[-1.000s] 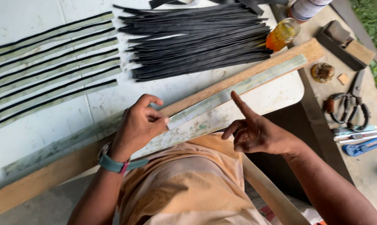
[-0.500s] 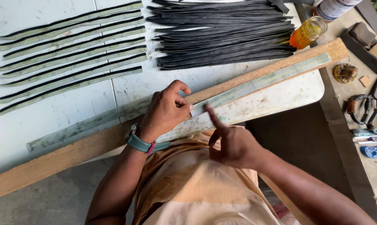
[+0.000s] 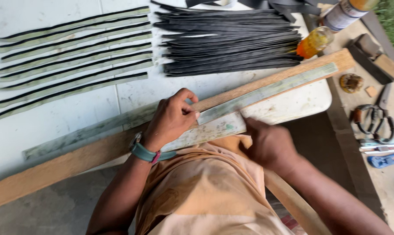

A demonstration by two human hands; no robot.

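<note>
Left hand (image 3: 173, 119) fingers curled together on long strip (image 3: 266, 91) atop wooden plank (image 3: 75, 159), right hand (image 3: 271, 146) fingers closed at counter (image 3: 292, 106) front edge, black strips (image 3: 231, 43) at back.

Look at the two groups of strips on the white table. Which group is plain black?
The stacked pile of black strips at the top centre, beside the orange bottle. The strips on the left lie singly in a row and are pale green with black edges.

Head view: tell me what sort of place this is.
Probably a small craft workshop. A pile of black strips lies cut on a white table, scissors rest on a side bench, and a glue bottle stands nearby.
</note>
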